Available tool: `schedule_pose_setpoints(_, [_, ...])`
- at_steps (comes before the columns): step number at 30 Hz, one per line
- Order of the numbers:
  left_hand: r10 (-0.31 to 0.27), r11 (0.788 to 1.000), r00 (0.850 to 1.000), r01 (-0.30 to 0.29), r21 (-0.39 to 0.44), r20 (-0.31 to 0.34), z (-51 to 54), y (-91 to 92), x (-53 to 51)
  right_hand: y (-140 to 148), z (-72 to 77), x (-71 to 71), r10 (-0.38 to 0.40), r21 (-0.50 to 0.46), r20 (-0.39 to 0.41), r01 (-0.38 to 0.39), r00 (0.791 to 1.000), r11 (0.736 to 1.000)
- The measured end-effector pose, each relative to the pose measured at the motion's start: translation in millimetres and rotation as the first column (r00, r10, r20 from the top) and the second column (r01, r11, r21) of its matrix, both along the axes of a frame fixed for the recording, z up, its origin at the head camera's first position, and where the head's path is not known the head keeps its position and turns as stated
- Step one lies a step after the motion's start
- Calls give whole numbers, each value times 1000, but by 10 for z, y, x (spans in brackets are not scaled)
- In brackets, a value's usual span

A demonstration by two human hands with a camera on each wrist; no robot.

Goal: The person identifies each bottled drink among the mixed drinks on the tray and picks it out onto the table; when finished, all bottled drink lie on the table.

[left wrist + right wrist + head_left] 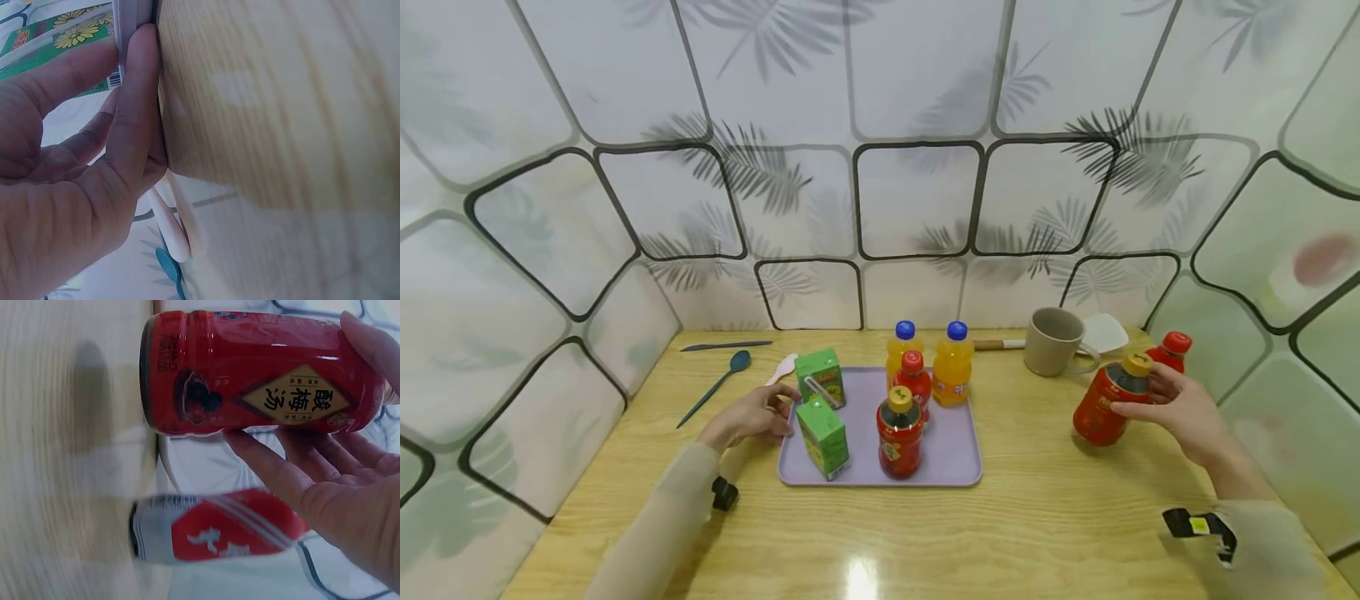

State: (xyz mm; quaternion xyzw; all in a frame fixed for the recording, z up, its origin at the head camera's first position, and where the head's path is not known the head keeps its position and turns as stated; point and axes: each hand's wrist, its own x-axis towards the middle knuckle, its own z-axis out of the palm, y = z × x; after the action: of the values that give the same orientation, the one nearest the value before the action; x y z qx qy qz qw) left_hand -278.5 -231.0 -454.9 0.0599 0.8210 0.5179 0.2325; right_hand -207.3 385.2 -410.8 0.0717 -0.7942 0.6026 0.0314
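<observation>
My left hand (758, 419) is at the left rim of a lilac tray (865, 408); in the left wrist view its fingers (134, 112) pinch the rim. On the tray stand two green juice boxes (823, 437), a red-labelled dark drink bottle with a yellow cap (900, 442), a red-capped bottle (917, 385) and two orange juice bottles (952, 367). To the right of the tray, my right hand (1187, 417) grips another yellow-capped drink bottle (1101, 408), which tilts. In the right wrist view, its thumb and fingers are on opposite sides of this bottle (262, 375).
Just behind the held bottle is a red-capped bottle (1177, 343). A beige mug (1051, 342) and a white-bladed spatula (1105, 332) lie at the back right. Back left are a teal spoon (715, 387), a dark blue utensil (726, 345) and a pink spoon (782, 368).
</observation>
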Motion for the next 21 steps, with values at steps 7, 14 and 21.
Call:
schedule_pose_setpoints(7, [2, 1000, 1000, -2, 1, 14, -2, 0, 2, 209, 30, 47, -60, 55, 13, 59, 998, 997])
schedule_pose_setpoints(14, [9, 1000, 1000, -9, 13, 16, 16, 18, 23, 375, 41, 129, -104, 56, 22, 102, 994, 993])
schedule_pose_setpoints(21, [10, 1000, 1000, -10, 8, 16, 34, 19, 34, 476, 69, 145, -149, 85, 30, 146, 988, 986])
